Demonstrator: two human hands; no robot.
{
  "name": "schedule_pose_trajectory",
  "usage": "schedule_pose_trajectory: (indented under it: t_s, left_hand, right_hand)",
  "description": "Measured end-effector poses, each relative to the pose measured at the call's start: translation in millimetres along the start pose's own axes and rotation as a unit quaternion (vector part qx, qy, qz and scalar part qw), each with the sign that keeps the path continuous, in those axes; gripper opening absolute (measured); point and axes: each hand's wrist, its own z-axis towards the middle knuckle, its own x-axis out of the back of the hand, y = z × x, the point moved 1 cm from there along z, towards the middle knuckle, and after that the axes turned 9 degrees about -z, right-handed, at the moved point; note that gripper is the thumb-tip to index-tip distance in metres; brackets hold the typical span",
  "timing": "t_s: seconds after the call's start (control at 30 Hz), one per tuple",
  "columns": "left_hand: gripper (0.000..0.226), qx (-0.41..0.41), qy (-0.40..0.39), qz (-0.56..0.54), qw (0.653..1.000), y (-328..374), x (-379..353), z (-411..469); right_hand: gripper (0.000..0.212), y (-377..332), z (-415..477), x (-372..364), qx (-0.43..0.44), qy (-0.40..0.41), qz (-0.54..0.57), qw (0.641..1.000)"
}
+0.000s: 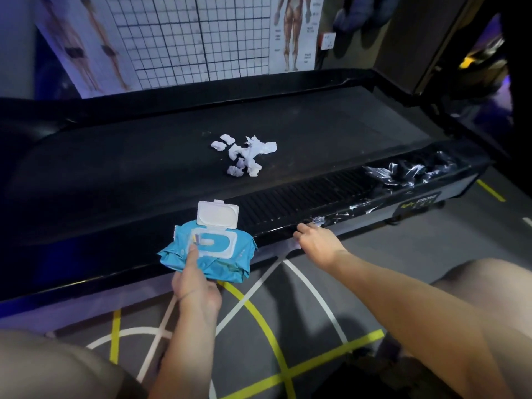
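My left hand [195, 280] grips a blue wet-wipe pack [207, 251] from below, thumb on top beside its opening. The pack's white lid [218, 213] stands flipped up. The pack rests against the near side rail [288, 205] of a black treadmill. My right hand [316, 240] lies on that rail's front edge with its fingers curled down, and a small bit of white wipe [296, 246] shows under the palm. Several crumpled white wipes [244, 155] lie in a loose pile on the treadmill belt [144, 162].
Crinkled clear plastic wrap [408, 171] covers the rail's right end. A wall with a grid chart [187, 38] and anatomy posters stands behind the treadmill. My bare knees frame the grey floor [288, 312], which has yellow and white lines.
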Motion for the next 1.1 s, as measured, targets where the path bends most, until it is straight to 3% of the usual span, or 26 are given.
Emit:
schedule_pose_trajectory:
  t_s: [0.2,0.33,0.47,0.53,0.6,0.67,0.73,0.9,0.93,0.97,1.1]
  left_hand:
    - [0.015,0.017,0.008,-0.032,0.999,-5.9,-10.0,-5.5]
    - [0.019,-0.023,0.019,-0.018,0.999,-10.8,-22.9,-9.5]
    - [0.013,-0.019,0.005,-0.018,1.000,-22.0,-34.2,-14.3]
    - [0.021,-0.018,-0.001,-0.018,1.000,-31.1,-37.3,-18.1]
    - [0.032,-0.015,0.001,-0.016,1.000,-36.6,-38.7,-21.2]
    - [0.033,-0.010,-0.002,-0.004,1.000,-38.4,-41.1,-21.3]
    - [0.027,-0.002,0.001,0.007,1.000,-38.6,-42.6,-17.0]
    - [0.016,-0.009,0.008,0.029,0.999,-28.1,-46.5,-5.3]
    - [0.015,-0.013,0.008,0.032,0.999,-26.3,-46.9,-3.1]
    - [0.014,-0.021,0.006,0.032,0.999,-25.3,-46.6,-1.8]
    - [0.015,-0.048,-0.008,0.053,0.997,-27.0,-46.5,-4.5]
  right_hand:
    - [0.026,-19.5,-12.3,11.2,-0.061,-0.111,-0.014,0.992]
    - [0.027,-29.1,-35.6,15.4,-0.097,-0.149,-0.019,0.984]
    - [0.024,-17.5,-51.6,12.8,-0.243,-0.103,0.130,0.956]
    - [0.014,-8.8,-64.5,1.7,-0.326,-0.058,0.225,0.917]
    - [0.015,-1.7,-68.7,-3.7,-0.356,-0.051,0.312,0.879]
    - [0.008,-0.8,-63.1,-3.7,-0.365,-0.021,0.427,0.827]
    - [0.007,-5.8,-49.0,-3.4,-0.378,0.026,0.540,0.751]
    - [0.014,-48.7,-11.1,-15.4,-0.440,0.099,0.770,0.451]
    - [0.015,-57.5,-4.4,-18.3,-0.446,0.105,0.790,0.407]
    - [0.015,-64.6,2.0,-22.4,-0.450,0.113,0.801,0.378]
    - [0.016,-64.1,18.5,-36.6,-0.492,0.186,0.788,0.320]
